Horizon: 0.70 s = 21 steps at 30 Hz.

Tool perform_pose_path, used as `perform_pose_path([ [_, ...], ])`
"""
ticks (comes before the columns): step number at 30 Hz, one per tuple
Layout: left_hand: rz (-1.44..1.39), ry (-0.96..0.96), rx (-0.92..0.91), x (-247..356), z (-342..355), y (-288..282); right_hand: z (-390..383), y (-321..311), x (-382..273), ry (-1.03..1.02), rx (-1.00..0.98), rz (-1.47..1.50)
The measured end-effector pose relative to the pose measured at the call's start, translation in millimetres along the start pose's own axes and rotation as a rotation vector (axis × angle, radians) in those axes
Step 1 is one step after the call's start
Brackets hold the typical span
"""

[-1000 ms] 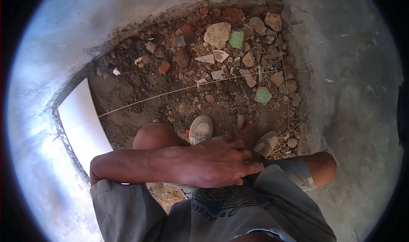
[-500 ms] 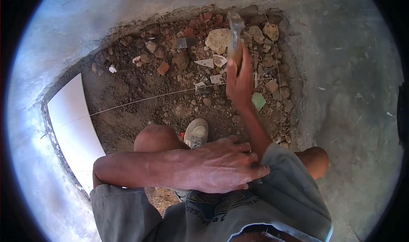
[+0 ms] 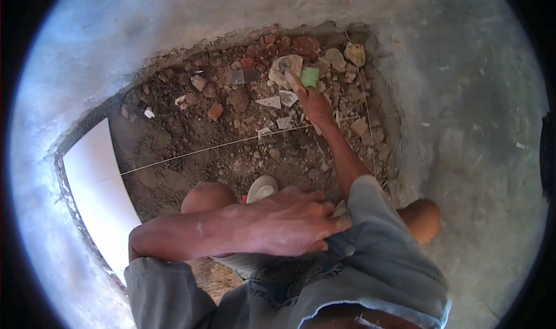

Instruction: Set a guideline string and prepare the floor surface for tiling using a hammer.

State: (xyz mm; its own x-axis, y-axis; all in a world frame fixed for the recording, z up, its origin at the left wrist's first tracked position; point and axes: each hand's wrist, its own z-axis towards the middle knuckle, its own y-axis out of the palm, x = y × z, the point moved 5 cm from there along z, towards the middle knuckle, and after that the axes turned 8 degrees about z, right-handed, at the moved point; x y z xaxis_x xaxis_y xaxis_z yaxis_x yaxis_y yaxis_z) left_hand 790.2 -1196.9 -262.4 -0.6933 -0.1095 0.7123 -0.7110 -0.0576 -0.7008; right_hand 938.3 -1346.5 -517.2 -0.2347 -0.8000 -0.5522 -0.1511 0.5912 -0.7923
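My right hand (image 3: 316, 106) reaches into the rubble, its fingers wrapped round the handle of a hammer (image 3: 295, 83). The hammer is low, its head end over a large pale stone (image 3: 277, 74); the head is hard to make out. Just right of that stone lies a green shard (image 3: 310, 76). White tile pieces (image 3: 288, 98) lie close to the right hand. Across my lap rests the left forearm, with my left hand (image 3: 292, 222) holding nothing and its fingers loosely apart.
A sunken patch of soil (image 3: 168, 141) and broken stones is bordered by grey concrete (image 3: 463, 114). A thin string (image 3: 220, 148) crosses it, and another string (image 3: 364, 88) runs along the right. A large white panel (image 3: 95, 167) stands at the left. My shoe (image 3: 262, 188) is below the string.
My right hand has swung the hammer down from a raised position toward the pale stone. The green shard beside that stone now shows fully. My left hand stays across my lap; the view has shifted slightly.
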Motion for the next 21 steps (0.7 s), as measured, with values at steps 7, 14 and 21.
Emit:
perform_pose_path([
  [7,-0.057,-0.025,0.098,-3,4,-1,-24,-54,19,-0.262,0.404,0.307],
  [14,-0.017,-0.041,-0.058,2,8,7,-26,-8,77,0.140,-0.014,-0.109],
  [21,-0.009,-0.091,-0.049,-3,6,8,-20,-6,65,0.170,-0.009,-0.097],
])
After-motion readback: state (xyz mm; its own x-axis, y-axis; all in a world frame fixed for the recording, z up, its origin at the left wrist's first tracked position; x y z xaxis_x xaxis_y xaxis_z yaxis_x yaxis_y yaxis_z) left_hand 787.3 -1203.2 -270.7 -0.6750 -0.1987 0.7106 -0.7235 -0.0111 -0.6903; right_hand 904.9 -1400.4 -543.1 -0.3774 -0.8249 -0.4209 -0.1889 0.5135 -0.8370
